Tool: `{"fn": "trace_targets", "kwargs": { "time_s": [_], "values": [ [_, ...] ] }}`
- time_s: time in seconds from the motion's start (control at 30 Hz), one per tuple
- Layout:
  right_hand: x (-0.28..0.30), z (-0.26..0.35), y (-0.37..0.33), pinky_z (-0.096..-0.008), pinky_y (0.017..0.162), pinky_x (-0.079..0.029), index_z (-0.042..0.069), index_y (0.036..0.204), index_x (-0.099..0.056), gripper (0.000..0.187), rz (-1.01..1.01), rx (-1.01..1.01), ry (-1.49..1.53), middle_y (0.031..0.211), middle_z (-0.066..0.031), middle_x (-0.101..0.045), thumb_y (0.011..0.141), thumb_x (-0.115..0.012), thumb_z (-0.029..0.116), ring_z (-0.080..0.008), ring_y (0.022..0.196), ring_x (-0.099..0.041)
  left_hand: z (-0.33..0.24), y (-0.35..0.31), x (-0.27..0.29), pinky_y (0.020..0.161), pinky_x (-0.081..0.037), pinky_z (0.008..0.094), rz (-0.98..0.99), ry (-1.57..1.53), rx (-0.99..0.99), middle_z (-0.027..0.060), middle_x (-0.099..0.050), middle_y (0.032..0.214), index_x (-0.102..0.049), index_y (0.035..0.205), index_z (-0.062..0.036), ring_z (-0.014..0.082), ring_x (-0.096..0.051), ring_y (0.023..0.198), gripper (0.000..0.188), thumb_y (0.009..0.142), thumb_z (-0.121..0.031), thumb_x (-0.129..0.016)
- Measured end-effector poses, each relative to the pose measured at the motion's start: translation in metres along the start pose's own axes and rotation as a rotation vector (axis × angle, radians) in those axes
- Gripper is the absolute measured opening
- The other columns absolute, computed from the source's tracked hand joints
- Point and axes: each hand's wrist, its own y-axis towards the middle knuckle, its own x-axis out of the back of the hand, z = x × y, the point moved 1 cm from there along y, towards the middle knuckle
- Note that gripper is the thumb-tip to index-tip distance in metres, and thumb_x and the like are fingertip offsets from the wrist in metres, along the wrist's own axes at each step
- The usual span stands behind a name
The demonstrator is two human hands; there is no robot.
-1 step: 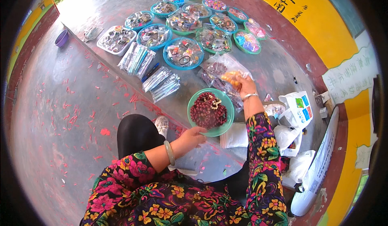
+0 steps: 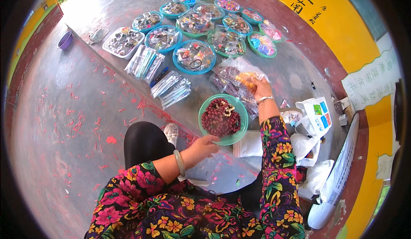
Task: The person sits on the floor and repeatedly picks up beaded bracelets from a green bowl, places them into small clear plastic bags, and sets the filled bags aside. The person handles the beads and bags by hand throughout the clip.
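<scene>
At six o'clock of the round green plastic plate of dark red beads (image 2: pixel 222 118), the left hand (image 2: pixel 204 147) pinches its rim and should stay level, while the right hand (image 2: pixel 260 87), fingers closed around clear plastic bags of beads (image 2: pixel 239 78), lifts gently.

Eleven round dishes of trinkets (image 2: pixel 195 56) are counted at the far end, beside one white rectangular tray (image 2: pixel 123 41). One green plate of dark beads (image 2: pixel 222 119) is seen near. One purple bowl (image 2: pixel 65 40) is seen far left.
</scene>
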Motion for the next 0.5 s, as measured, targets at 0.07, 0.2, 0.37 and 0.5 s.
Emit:
{"fn": "trace_targets", "kwargs": {
  "time_s": [0.07, 0.2, 0.37, 0.5],
  "values": [
    [0.003, -0.002, 0.020, -0.0334, 0.050, -0.052, 0.003, 0.097, -0.046, 0.019, -0.053, 0.029, 0.084, 0.086, -0.0126, -0.059, 0.080, -0.053, 0.008, -0.0218, 0.063, -0.061, -0.005, -0.002, -0.003, 0.068, -0.044, 0.0249, 0.014, 0.015, 0.009, 0.0055, -0.059, 0.099, -0.048, 0.115, -0.0039, 0.0128, -0.056, 0.088, 0.034, 0.083, -0.016, -0.052],
    [0.072, -0.045, 0.051, -0.0319, 0.050, -0.052, -0.001, 0.107, -0.044, 0.026, -0.293, -0.421, -0.155, 0.089, -0.0201, -0.060, 0.085, -0.047, 0.011, -0.0273, 0.069, -0.062, -0.009, 0.003, -0.010, 0.069, -0.044, 0.0255, 0.079, 0.035, -0.005, 0.0049, -0.059, 0.098, -0.049, 0.113, -0.0045, 0.0128, -0.056, 0.087, 0.032, 0.083, -0.016, -0.052],
    [0.062, -0.072, -0.031, -0.0297, 0.049, -0.051, -0.001, 0.103, -0.048, 0.023, -0.085, -0.374, -0.111, 0.087, -0.0183, -0.059, 0.083, -0.047, 0.010, -0.0264, 0.071, -0.062, 0.000, -0.001, -0.008, 0.069, -0.044, 0.0250, 0.071, 0.053, -0.007, 0.0045, -0.060, 0.095, -0.052, 0.108, -0.0030, 0.0124, -0.056, 0.085, 0.027, 0.084, -0.016, -0.051],
    [0.109, -0.085, -0.084, -0.0302, 0.053, -0.051, 0.000, 0.102, -0.049, 0.021, -0.155, -0.339, -0.074, 0.086, -0.0162, -0.061, 0.083, -0.047, 0.008, -0.0255, 0.072, -0.062, 0.015, 0.009, -0.006, 0.067, -0.044, 0.0243, 0.042, 0.024, -0.027, 0.0055, -0.060, 0.092, -0.054, 0.103, -0.0020, 0.0120, -0.057, 0.081, 0.022, 0.085, -0.015, -0.049]
  ]
}}
